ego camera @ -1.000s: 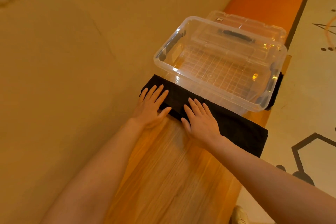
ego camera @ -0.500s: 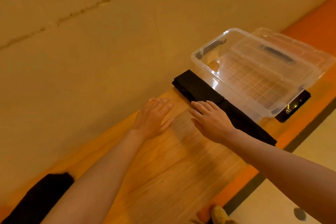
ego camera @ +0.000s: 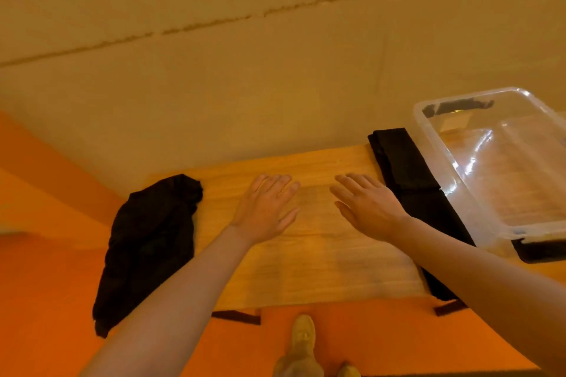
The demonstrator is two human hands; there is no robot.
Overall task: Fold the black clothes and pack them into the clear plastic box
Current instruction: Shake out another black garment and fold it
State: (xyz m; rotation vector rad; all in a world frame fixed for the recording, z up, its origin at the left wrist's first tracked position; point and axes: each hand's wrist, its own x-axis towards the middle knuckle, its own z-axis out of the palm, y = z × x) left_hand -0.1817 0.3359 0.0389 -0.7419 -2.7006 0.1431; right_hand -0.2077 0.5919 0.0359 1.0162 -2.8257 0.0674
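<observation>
While both my hands hover flat over the bare middle of the tabletop (ego camera: 306, 260), I judge that I am between garments: one piece is folded, the next not yet taken up. My left hand (ego camera: 266, 208) is released, fingers straight and spread, grasping nothing; my right hand (ego camera: 366, 205) is likewise released, palm down, its outer edge just beside the folded black cloth (ego camera: 404, 168). That cloth lies as a long narrow strip along the near wall of the clear plastic box (ego camera: 453, 168), outside it, and the box looks to hold no clothes yet. The crumpled black garment (ego camera: 153, 242) sits at the tabletop's left end, well apart from the box and near my left hand. The next move, as I reckon it, calls for reaching left, drawing that heap onto the open wood and spreading it flat before any fold; the folded strip has yet to be lifted into the box. I can read no brand, label or writing anywhere.
</observation>
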